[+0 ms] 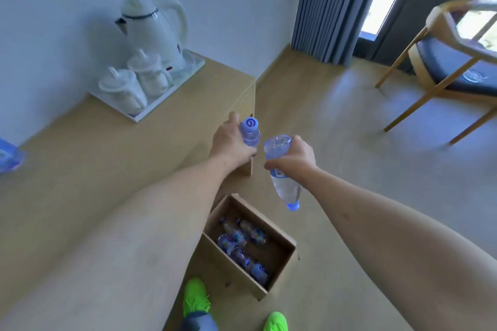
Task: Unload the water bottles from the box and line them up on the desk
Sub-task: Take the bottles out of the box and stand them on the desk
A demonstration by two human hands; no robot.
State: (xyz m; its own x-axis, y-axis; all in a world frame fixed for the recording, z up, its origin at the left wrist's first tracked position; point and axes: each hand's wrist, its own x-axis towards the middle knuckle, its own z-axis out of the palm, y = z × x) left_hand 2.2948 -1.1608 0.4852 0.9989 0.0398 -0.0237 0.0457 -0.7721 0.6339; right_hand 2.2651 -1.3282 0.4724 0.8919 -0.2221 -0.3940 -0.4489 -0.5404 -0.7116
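Desk point(88, 169) of pale wood is running along the wall at left, its far end carrying a white tray point(150, 110) on which a white electric kettle point(150, 29) and two lidded cups point(134, 80) are standing. Across the floor at right, a wooden armchair point(443, 67) with a dark seat pad is sitting near grey curtains point(328, 5). On the floor beside the desk's end, an open cardboard box point(271, 258) is holding several water bottles point(242, 247) lying on their sides. Above it, the left hand point(231, 142) is gripping one bottle point(250, 131) with its blue cap up, just over the desk's corner. The right hand point(293, 158) is wrapping its fingers round a second bottle point(285, 183), tilting it cap-down over the box. Another blue-labelled bottle point(9, 156) is showing blurred on the desk at the left edge. Bright green shoes point(196, 298) are standing beside the box.
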